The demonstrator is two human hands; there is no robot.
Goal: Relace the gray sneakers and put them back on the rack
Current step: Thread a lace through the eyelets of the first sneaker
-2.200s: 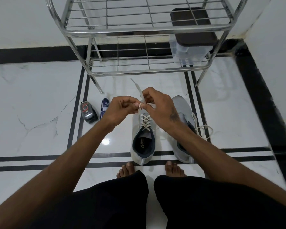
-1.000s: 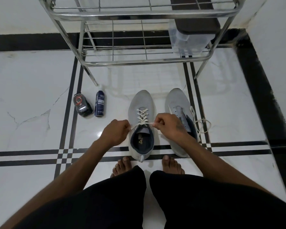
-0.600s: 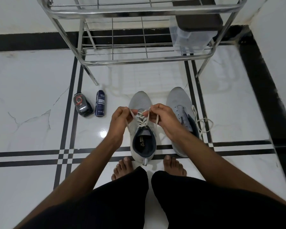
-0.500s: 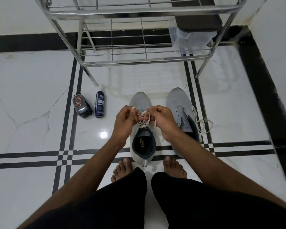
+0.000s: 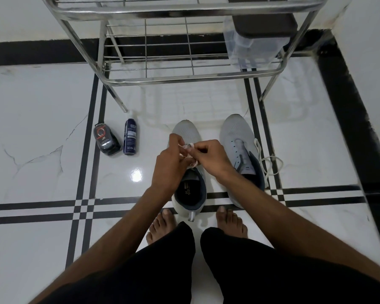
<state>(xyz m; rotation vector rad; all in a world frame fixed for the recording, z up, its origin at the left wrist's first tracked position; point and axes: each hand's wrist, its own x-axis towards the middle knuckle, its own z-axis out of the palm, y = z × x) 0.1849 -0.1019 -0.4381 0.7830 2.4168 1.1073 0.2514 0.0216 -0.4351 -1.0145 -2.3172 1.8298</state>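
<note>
Two gray sneakers stand side by side on the white floor before my bare feet. Over the tongue of the left sneaker, my left hand and my right hand meet, each pinching a part of its white lace, which is bunched into loops between my fingers. The lacing below is hidden by my hands. The right sneaker has empty eyelets, and its loose white lace lies curled on the floor by its right side. The steel rack stands just beyond the shoes.
A clear plastic box with a dark lid sits on the rack's lower shelf at the right. A dark shoe-polish sponge and a blue spray can lie on the floor to the left. A white wall rises at the right.
My hands pulled the lace ends out sideways and tight a second ago, then came back together over the tongue. They now work the lace into loops.
</note>
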